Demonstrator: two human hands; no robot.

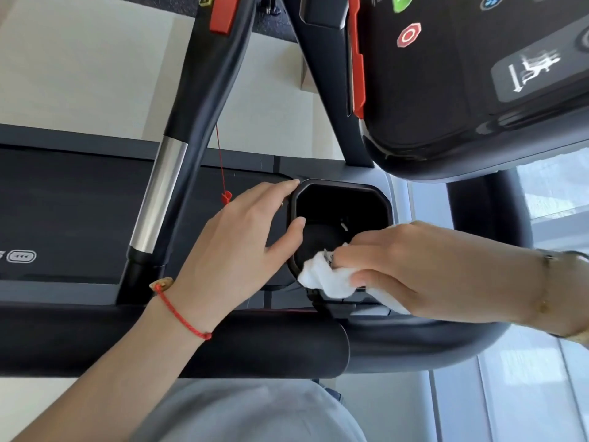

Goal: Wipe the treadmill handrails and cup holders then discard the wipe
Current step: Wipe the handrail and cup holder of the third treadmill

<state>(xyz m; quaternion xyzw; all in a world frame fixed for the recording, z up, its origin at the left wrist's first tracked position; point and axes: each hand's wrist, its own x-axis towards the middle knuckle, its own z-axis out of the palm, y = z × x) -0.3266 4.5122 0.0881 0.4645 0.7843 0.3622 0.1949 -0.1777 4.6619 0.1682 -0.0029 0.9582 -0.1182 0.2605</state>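
Observation:
A black cup holder (376, 199) with an eight-sided rim sits in the middle of the view, below the treadmill console. My right hand (424, 269) grips a crumpled white wipe (325, 277) and presses it against the holder's near rim. My left hand (242, 237) rests on the holder's left rim, its thumb hooked over the edge and its fingers lying along the outside. A padded black handrail (255, 342) runs across the view below both hands. A second handrail (159, 199) with a silver sleeve slants up on the left.
The black console (446, 90) with a red stop button (409, 35) hangs over the upper right. A red safety cord with a clip (226, 196) dangles beside my left hand. The dark running belt (63, 212) lies to the left. Pale floor shows beyond.

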